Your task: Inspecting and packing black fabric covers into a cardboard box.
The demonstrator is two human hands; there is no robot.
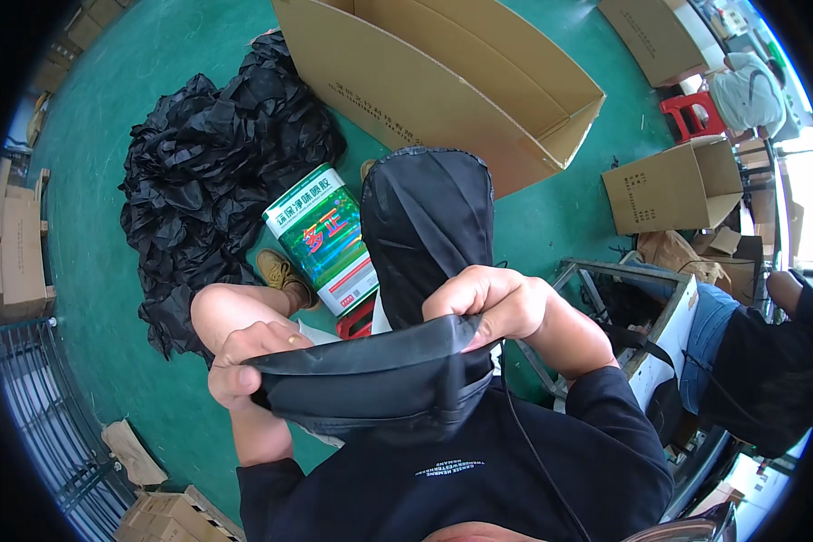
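A black fabric cover (357,397) with a folded edge band is stretched between my two hands, close to my chest. My left hand (242,361) pinches its left end, thumb on the band. My right hand (501,303) grips the right end with thumb and bent fingers. Just beyond my right hand is a long, rounded piece draped in black cloth (429,226); what lies under the cloth is hidden. Left of it, a green and white rectangular can (323,237) stands near my shoe.
A heap of crumpled black cloth (226,154) lies on the green floor to the left. A large open cardboard box (443,108) stands ahead. At right are a metal frame (673,330), a smaller carton (664,194), a red stool (694,115) and two other people.
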